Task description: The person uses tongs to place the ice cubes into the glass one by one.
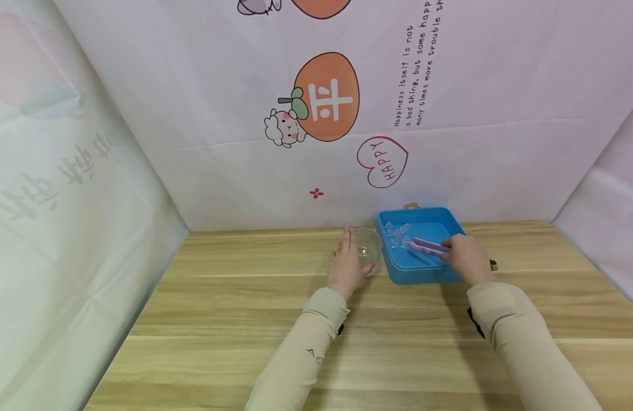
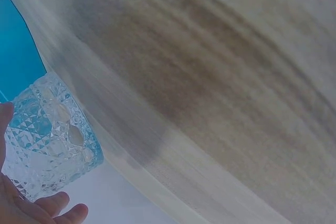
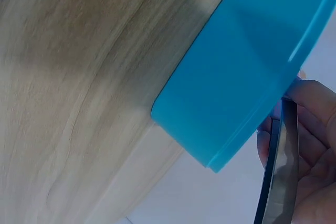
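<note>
Head view: blue tray [image 1: 424, 276] with clear cubes [image 1: 396, 233]
Left hand [image 1: 345, 266]: thumb and fingers round clear cup [image 1: 368, 249]
Right hand [image 1: 467, 260]: gripping tongs [image 1: 427, 246], tips beside cubes

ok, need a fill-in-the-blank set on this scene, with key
The hand gripping the tongs is the person's ____ one.
The tray holding the clear cubes is ____ in colour.
In the head view, the clear cup is on the tray's ____ side.
The heart on the backdrop bears the word ____.

Missing words: right; blue; left; HAPPY.
</note>
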